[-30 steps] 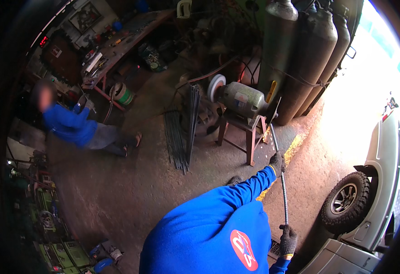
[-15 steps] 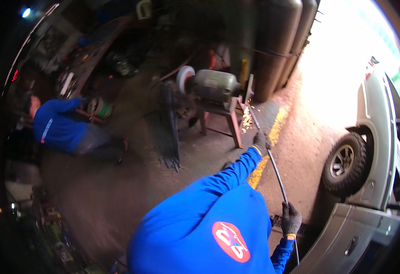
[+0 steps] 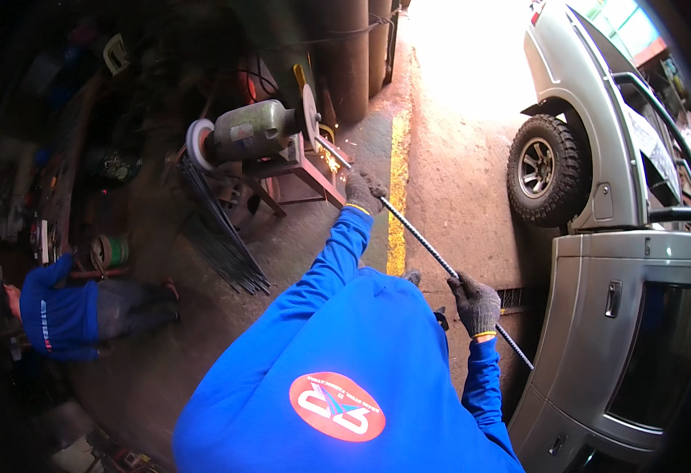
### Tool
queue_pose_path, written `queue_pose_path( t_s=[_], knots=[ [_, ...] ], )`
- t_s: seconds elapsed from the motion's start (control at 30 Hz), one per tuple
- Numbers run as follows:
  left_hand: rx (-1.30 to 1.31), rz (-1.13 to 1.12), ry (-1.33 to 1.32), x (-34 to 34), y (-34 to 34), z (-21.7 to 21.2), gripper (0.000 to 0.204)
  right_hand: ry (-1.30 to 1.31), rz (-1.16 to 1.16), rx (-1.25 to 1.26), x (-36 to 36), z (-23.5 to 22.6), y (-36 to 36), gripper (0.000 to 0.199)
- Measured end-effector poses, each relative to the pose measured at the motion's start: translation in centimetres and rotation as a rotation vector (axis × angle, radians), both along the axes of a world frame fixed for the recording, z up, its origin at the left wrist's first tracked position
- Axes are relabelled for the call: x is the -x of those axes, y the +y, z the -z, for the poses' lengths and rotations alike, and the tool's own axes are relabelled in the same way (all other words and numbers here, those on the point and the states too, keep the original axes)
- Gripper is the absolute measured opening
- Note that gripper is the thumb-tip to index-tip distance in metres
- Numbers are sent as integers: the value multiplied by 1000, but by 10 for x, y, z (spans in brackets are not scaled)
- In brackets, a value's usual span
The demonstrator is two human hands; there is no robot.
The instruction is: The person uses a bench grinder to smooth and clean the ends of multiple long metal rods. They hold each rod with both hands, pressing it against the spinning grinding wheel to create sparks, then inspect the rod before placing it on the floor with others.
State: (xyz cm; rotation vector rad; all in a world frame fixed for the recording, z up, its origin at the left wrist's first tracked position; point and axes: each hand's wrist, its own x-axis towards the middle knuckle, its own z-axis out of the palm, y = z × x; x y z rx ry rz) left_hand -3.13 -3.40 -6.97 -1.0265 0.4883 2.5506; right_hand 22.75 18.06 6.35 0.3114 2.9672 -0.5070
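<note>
- The left hand [image 3: 363, 191], in a dark knit glove, is clenched around the front part of a long ribbed steel bar [image 3: 428, 246], close to the working end; gripping so near the tip likely steadies it against the pull of the wheel.
- The right hand [image 3: 475, 303], gloved the same way, is closed around the bar farther back, with a short tail of bar sticking out behind it toward the lower right; this rear hold seems to carry the bar's weight and set its angle.
- The bar runs in a straight diagonal from the rear hand up and left to the bench grinder [image 3: 255, 132], where its tip meets the right-hand grinding wheel [image 3: 309, 117]; orange sparks [image 3: 332, 162] fly just below the contact point.
- The grinder sits on a small metal stand [image 3: 302, 173], which puts the wheel at a height the bar can be fed to from outstretched arms.
- A bundle of thin dark rods [image 3: 219, 229] leans against the stand on its left.
- Tall gas cylinders [image 3: 345, 55] stand behind the grinder.
- A yellow floor line [image 3: 397, 189] runs under the bar.
- A silver vehicle [image 3: 621, 260] is parked close on the right.
- Another person in blue [image 3: 61, 311] crouches well apart at the far left.
</note>
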Motion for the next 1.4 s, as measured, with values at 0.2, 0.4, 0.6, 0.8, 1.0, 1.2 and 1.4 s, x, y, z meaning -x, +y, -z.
queue_pose_path(
  t_s=[0.2,0.4,0.6,0.8,1.0,1.2,1.4],
  knots=[
    [-11,4,1,-2,-2,12,41,91,-38,-68,-6,3,3,27],
    [-12,34,75,3,-3,10,43,219,-21,-142,-7,5,-2,23],
    [-51,30,48,1,-1,13,44,284,82,-135,-6,8,-5,28],
    [37,97,29,-4,7,12,45,-441,151,222,2,3,17,57],
    [-79,95,63,-1,-4,20,43,-241,124,124,2,3,20,51],
    [-85,43,99,1,-7,19,43,-66,132,66,3,-14,4,43],
    [-135,76,142,3,-7,17,42,83,122,5,-5,1,-1,34]
  ],
)
